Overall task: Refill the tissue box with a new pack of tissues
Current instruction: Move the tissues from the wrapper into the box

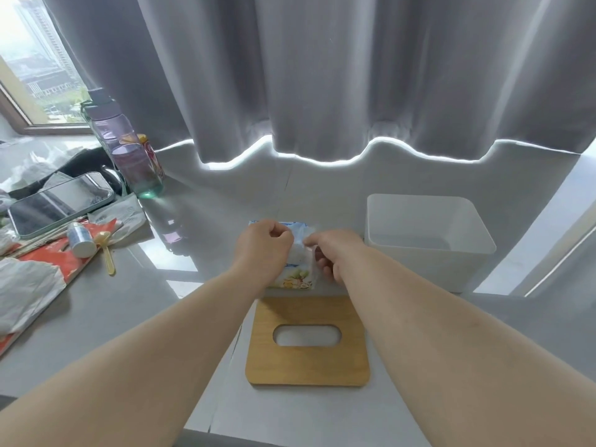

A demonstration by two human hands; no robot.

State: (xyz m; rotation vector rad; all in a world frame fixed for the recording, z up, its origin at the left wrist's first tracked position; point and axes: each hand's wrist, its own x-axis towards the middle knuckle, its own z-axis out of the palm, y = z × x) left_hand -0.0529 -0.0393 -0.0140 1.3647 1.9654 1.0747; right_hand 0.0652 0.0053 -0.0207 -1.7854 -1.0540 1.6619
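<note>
Hands (263, 245) (337, 253) on tissue pack (296, 276)

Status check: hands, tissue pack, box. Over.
Left hand, right hand pinching tissue pack on table. White box open, empty, right of it. Wooden lid flat nearside; nothing in the way.

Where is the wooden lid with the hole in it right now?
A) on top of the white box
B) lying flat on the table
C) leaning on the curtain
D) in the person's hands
B: the flat wooden lid with the oval slot lies on the grey table, nearer the person than the plastic-wrapped tissue pack that the left hand and right hand pinch; the white plastic box stands open, lidless.
</note>
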